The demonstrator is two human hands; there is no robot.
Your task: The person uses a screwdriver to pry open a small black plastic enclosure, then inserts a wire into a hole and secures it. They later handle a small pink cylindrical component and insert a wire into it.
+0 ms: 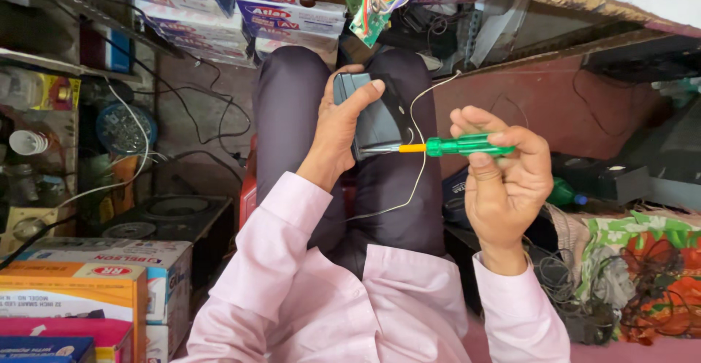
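My left hand (337, 131) grips a small dark grey plastic box (376, 118), held over my lap with the thumb across its top edge. A thin white wire (418, 115) loops out from the box and down across my dark trousers. My right hand (504, 177) holds a screwdriver (456, 146) with a clear green handle and a yellow collar. Its metal tip points left and touches the side of the box. Both sleeves are pale pink.
A green circuit board (372, 1) with coloured wires hangs above my knees. Stacked cardboard boxes (87, 290) stand at the lower left, more boxes (219, 5) on top. Shelves with clutter (44, 115) lie left. Tangled cables and patterned cloth (635, 268) lie right.
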